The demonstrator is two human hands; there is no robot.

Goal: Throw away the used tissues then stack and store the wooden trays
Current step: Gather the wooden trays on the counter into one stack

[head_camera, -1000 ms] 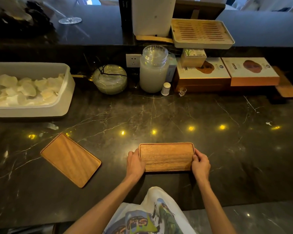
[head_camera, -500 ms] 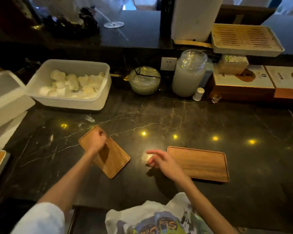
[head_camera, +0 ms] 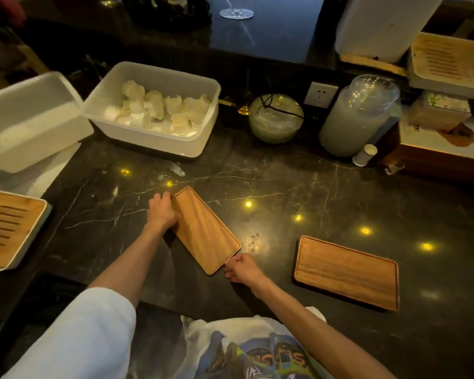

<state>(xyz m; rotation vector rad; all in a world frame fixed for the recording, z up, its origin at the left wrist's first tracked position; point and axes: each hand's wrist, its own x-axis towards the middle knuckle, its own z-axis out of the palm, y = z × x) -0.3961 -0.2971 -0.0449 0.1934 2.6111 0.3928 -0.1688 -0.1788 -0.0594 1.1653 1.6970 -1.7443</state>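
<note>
Counter: dark shiny stone top with thin pale cracks like veins and small yellow light spots on it.
Left hand: the left hand is closed on the far left edge of the slanted wooden tray, fingers curled over the rim.
Right hand: the right hand pinches the near corner of the same tray with its fingertips.
Held tray: long, flat, smooth brown wood with rounded corners and a low raised rim; it sits slanted on the counter, and I cannot tell if it is lifted.
Second tray: the other wooden tray is the same shape, lies flat to the right, well apart, and nobody touches it.
Tray count: two plain wooden trays on the counter.
White tub: a white plastic tub with rounded corners sits behind the held tray, and holds a pile of crumpled white tissues.
Slat trays: two pale trays with slotted tops, one at the left edge and one on the far right shelf.
Jars: one tall frosted jar with a clear lid, and one round glass bowl beside it.
Sleeve: white and soft on the left arm.
</note>
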